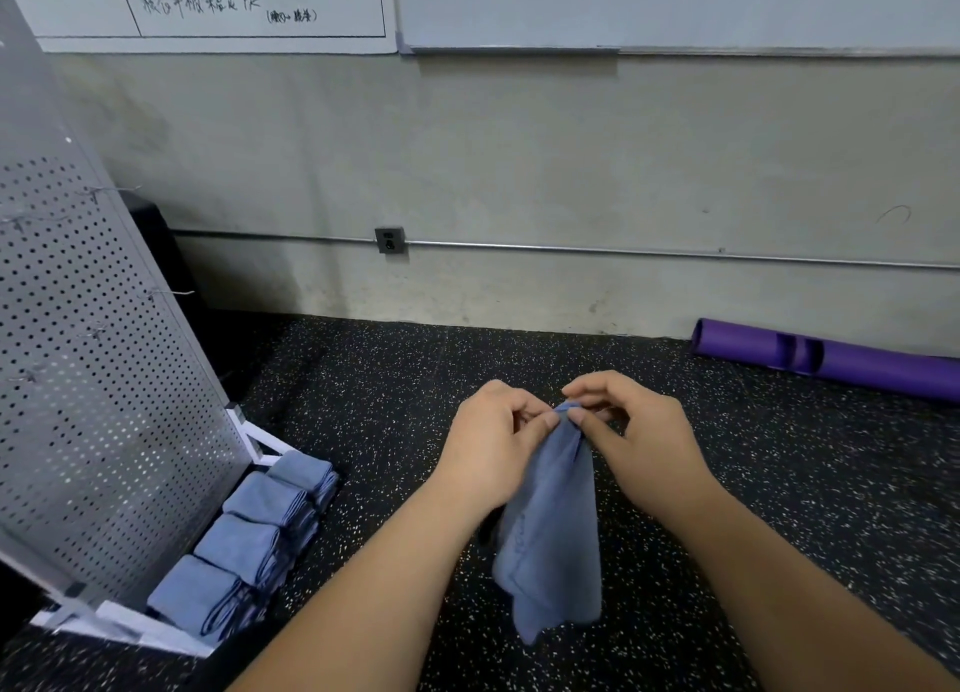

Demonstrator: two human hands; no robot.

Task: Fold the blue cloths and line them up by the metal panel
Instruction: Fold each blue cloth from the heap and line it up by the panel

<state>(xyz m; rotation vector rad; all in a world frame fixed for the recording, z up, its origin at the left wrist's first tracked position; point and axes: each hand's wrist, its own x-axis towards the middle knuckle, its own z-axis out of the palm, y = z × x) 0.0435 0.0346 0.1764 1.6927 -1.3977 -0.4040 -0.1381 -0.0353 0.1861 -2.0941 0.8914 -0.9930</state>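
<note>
Landmark: perforated metal panel (98, 379), leaning, far left
Held cloth (553, 530): well right of panel, hanging limp above speckled floor (395, 379)
Left hand (496, 442): pinches cloth's top edge
Right hand (631, 431): pinches same edge, fingertips almost meeting left
Folded cloths (249, 541): four in row along panel's base
Purple roller (831, 361): far right of panel, against wall

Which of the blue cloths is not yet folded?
The hanging cloth that the left hand and right hand pinch at its top. The four folded cloths lie in a row beside the metal panel.
</note>
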